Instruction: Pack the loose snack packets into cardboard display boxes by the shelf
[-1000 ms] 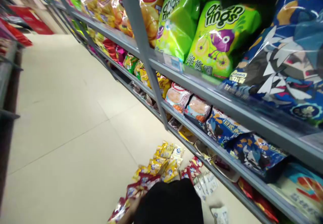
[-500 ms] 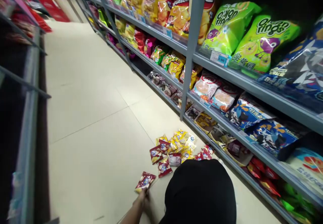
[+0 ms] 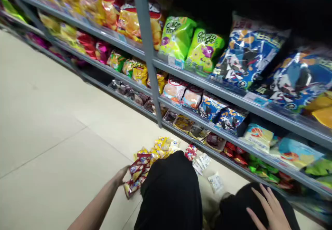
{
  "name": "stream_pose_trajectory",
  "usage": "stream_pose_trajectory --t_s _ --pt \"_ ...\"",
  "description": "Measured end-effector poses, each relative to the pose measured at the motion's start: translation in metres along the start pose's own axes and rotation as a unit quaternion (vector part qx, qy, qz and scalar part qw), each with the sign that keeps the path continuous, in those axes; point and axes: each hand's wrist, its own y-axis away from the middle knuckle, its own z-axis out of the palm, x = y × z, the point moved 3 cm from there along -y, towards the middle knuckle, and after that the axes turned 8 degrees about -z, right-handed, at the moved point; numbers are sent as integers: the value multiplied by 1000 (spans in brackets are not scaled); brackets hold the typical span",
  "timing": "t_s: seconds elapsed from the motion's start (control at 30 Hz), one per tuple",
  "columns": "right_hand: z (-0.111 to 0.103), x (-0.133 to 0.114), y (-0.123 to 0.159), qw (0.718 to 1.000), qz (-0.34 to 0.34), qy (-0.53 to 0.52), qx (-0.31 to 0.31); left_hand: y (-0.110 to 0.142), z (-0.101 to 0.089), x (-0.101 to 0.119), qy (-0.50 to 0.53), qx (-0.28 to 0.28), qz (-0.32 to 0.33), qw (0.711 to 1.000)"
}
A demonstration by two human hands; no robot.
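Maroon snack packets (image 3: 137,169) lie on the floor (image 3: 52,126), near and left of yellow packets (image 3: 163,143). Left hand (image 3: 121,175) is at the maroon group's left edge; grip cannot be determined. Right hand (image 3: 277,216), fingers spread, is over the black-clad right knee (image 3: 238,202).

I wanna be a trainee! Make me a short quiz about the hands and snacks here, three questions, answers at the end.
1. Fill in: the right hand is spread over a knee in ___ cloth.
2. True or false: the green onion rings bags stand on a shelf.
3. What colour are the packets nearest the left hand? A white, B dark red, C green.

Key: 1 black; 2 true; 3 B.
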Motion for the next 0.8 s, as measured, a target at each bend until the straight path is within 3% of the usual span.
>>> stream_pose_trajectory --t_s 0.1,0.2,0.27,0.37,0.47,0.53,0.63,0.7,0.77,0.8 --pt "-3 4 3 999 49 0 -3 53 -6 62 29 -36 78 996" --pt "-3 11 -4 998 68 -9 -16 153 -3 106 87 -127 231 961" --pt "-7 10 -17 996 75 -14 -52 237 1 115 78 -165 342 922" --pt "-21 -7 -46 983 58 -40 -170 349 13 107 -11 -146 463 874" --pt "-25 -29 -80 942 18 -101 -320 412 48 100 -98 -196 522 825" --pt "-9 -38 -107 907 -1 -142 -396 420 83 107 -139 -234 531 803" --pt "46 -39 -153 873 6 -194 -448 394 142 128 -211 -243 516 794" --pt "96 -33 -180 865 40 -195 -461 363 174 140 -317 -145 507 788" --pt "144 -27 -201 875 88 -175 -443 333 194 144 -483 -10 460 745" --pt "165 -25 -209 885 113 -162 -422 321 200 144 -542 27 433 719"
